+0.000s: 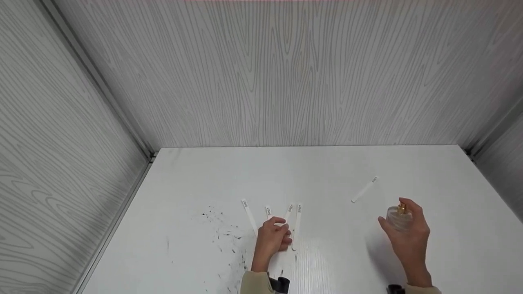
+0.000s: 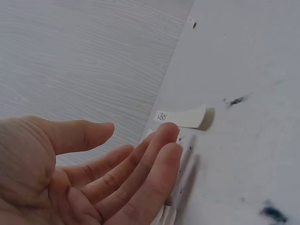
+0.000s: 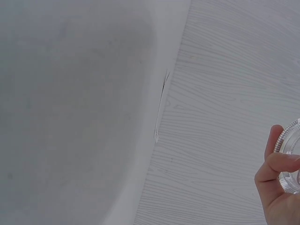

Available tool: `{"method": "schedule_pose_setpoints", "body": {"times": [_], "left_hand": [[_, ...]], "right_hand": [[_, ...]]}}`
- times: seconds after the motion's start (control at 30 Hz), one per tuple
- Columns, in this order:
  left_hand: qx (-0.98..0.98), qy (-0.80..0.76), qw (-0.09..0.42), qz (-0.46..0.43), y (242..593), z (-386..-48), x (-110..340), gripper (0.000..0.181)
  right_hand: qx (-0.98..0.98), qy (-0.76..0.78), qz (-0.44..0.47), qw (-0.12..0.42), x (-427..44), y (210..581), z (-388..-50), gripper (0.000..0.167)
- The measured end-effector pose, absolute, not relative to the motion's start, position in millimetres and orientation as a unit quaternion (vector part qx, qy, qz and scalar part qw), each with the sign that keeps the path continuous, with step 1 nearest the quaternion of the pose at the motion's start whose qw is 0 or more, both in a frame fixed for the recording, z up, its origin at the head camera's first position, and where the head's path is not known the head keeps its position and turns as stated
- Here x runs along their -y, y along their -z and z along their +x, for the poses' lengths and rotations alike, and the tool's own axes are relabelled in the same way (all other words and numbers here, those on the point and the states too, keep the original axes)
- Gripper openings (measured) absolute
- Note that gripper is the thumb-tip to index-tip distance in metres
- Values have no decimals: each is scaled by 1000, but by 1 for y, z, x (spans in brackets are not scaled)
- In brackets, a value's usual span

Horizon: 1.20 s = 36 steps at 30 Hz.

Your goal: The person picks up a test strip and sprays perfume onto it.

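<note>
At the right, my right hand (image 1: 412,241) holds a clear glass perfume bottle (image 1: 394,220) above the table, its index finger resting on the gold spray top (image 1: 402,208). In the right wrist view only part of the bottle (image 3: 290,145) and a few fingers show at the edge. My left hand (image 1: 271,237) hovers over several white paper test strips (image 1: 297,226) with printed ends, partly hiding them. Seen from the left wrist, its fingers (image 2: 157,168) are loosely bent with nothing between them, and one slightly curved strip (image 2: 187,118) lies beyond the fingertips.
A single strip (image 1: 364,190) lies apart on the white table (image 1: 196,175), left of the bottle. Dark specks and smudges (image 1: 229,235) mark the tabletop left of the left hand. Wood-grain panels (image 1: 261,81) stand behind and at both sides.
</note>
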<state>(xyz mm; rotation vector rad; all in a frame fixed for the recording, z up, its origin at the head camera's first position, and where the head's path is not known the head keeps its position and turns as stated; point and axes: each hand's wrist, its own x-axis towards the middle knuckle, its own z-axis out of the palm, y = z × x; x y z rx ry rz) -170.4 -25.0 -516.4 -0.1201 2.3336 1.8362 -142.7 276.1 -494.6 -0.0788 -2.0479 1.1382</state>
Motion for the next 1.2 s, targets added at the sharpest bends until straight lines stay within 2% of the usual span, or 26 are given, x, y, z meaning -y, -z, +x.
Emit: {"method": "schedule_pose_setpoints", "body": {"times": [0.17,0.33,0.73,1.0,1.2], "left_hand": [[-773,-622,110,-53,516,-170,24,27],[-786,-606,106,-64,516,-172,21,24],[-813,-577,49,-53,525,-176,9,30],[-867,-495,0,-62,525,-173,-1,31],[-893,-446,-22,-58,525,-168,-8,41]], "right_hand": [[803,-448,-23,391,-276,493,-143,71],[802,-449,-28,392,-275,491,-144,70],[801,-453,-30,391,-273,491,-144,69],[798,-458,-26,391,-274,493,-144,70],[797,-455,-12,397,-275,496,-142,70]]}}
